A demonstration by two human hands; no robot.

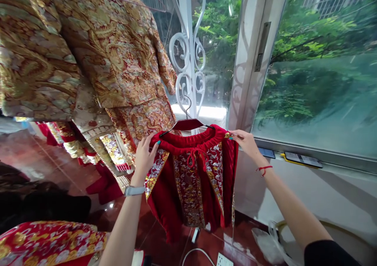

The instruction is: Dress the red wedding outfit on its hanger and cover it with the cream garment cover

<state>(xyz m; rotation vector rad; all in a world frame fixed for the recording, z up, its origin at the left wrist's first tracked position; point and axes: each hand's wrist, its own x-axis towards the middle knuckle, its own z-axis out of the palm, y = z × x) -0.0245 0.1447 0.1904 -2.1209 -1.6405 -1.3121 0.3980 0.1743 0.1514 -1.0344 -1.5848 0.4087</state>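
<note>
A red embroidered skirt (pixel 188 187) with a gathered drawstring waist hangs in front of me, spread over a clothes hanger (pixel 186 108). The hanger's metal hook points up, and its shoulders sit inside the waistband. My left hand (pixel 146 154) pinches the waistband at its left end, thumb in front. At the right end, my right hand (pixel 243 140) grips the waistband's edge between thumb and fingers. A red bow (pixel 196 156) is tied at the front middle. Whether the hook rests on anything is unclear.
Gold brocade garments (pixel 118 50) hang close on the left. White scrollwork bars (pixel 190 54) stand before the window. Phones, one a black-screened phone (pixel 303 160), lie on the sill. On the floor are a power strip (pixel 224 259) and a plastic bag (pixel 266 240). Red embroidered fabric (pixel 50 242) lies lower left.
</note>
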